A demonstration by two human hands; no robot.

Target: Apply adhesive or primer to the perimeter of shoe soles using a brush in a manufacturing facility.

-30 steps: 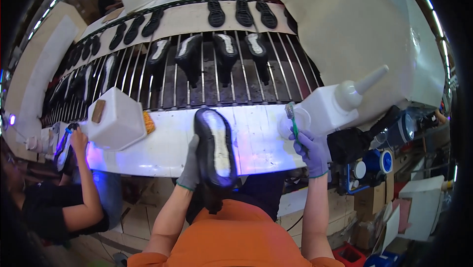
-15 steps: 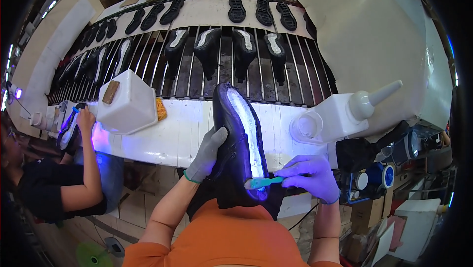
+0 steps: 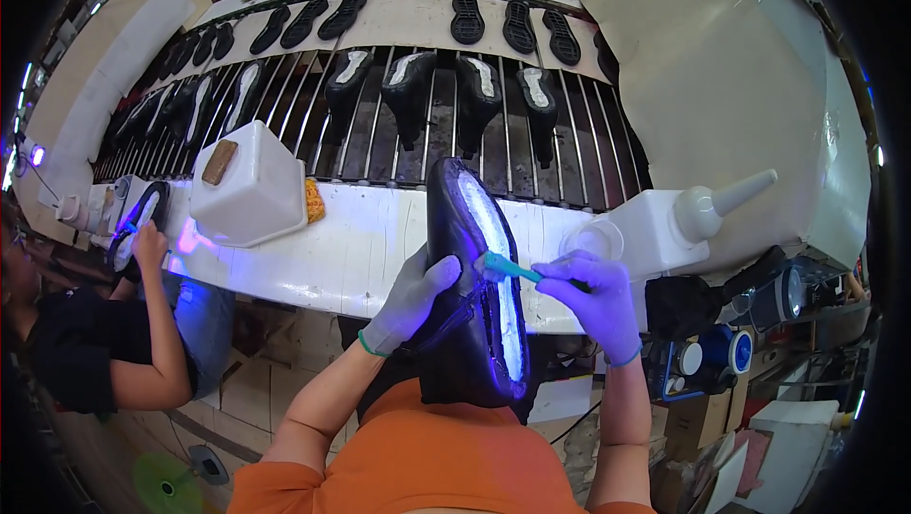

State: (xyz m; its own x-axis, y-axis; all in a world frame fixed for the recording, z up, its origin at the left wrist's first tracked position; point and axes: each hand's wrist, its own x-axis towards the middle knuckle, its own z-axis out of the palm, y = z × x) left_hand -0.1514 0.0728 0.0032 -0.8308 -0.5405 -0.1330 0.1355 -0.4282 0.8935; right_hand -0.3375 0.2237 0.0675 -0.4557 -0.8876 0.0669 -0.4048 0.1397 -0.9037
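Sole side up and toe pointing away, a black shoe upper (image 3: 444, 229) stands in front of my body, its pale underside strip glowing under violet light. My gloved left hand (image 3: 410, 300) is closed around the shoe's left side. In my gloved right hand (image 3: 596, 298) is a small teal-handled brush (image 3: 512, 269), pinched between thumb and fingers. Its bristles touch the left border of the pale strip, about midway along the shoe. Just beyond my right hand sits a round translucent cup (image 3: 596, 241), beside a white squeeze bottle (image 3: 664, 224) lying with its nozzle to the right.
A white square container (image 3: 249, 186) with a brown block on top stands left on the white bench (image 3: 332, 272). Beyond it, a roller conveyor (image 3: 370, 134) carries several black uppers; black soles (image 3: 519, 27) lie on the shelf behind. A co-worker (image 3: 114, 343) brushes a shoe at left.
The brush has moved from the heel end, up the shoe, to the left border at mid-length. My right hand has risen with it. My left hand still grips the shoe.
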